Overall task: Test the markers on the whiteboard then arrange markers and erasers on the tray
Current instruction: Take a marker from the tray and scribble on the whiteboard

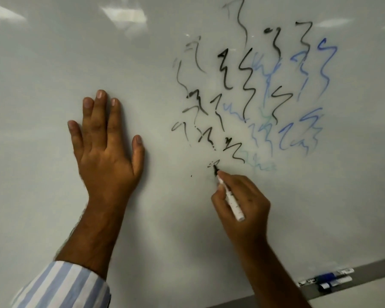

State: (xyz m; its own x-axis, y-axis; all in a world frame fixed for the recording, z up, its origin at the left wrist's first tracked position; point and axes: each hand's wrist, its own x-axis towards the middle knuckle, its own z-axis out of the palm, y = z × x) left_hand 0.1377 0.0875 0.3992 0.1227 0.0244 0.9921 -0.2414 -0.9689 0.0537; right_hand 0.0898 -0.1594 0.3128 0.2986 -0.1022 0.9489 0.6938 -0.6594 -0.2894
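Currently we have the marker (230, 197) tip on the whiteboard (53, 63) at 6 o'clock of the scribbles (253, 96); a firm, steady stroke should show whether its ink is faint. Our right hand (242, 205) pinches its barrel with curled fingers. At 9 o'clock, our left hand (105, 147) lies flat, fingers straight; more markers (329, 281) rest on the tray (376, 267) at 4 o'clock.

A white-barrelled black marker (230, 197), uncapped, tilts with its tip on the scribbled whiteboard (53, 63), while more markers (327, 281) lie on the grey tray (369, 270) below.
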